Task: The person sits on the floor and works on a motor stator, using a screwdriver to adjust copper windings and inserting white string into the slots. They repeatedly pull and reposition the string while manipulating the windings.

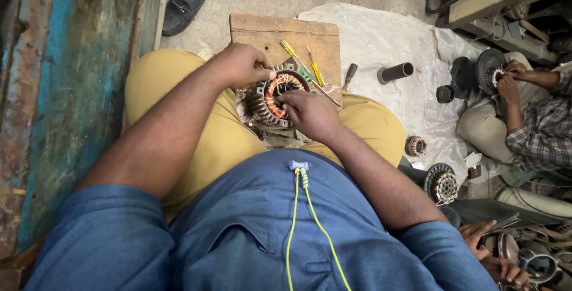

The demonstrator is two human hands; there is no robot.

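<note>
Bracing one stator [277, 97] on our lap against the wooden board [286, 31], so both hands reach the copper windings. Left hand [241, 64] pinches at the top rim; right hand [310, 115] has fingers curled, pressing the lower edge. Two screwdrivers [304, 64] on the board, within reach. One black tube [394, 73] on the plastic sheet [381, 34]. Two more stators [441, 183] lie on the floor to the right.

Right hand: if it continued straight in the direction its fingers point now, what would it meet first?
The right hand points up-left across the stator, so it would probably meet the left hand on the far rim first; depth is uncertain.
</note>
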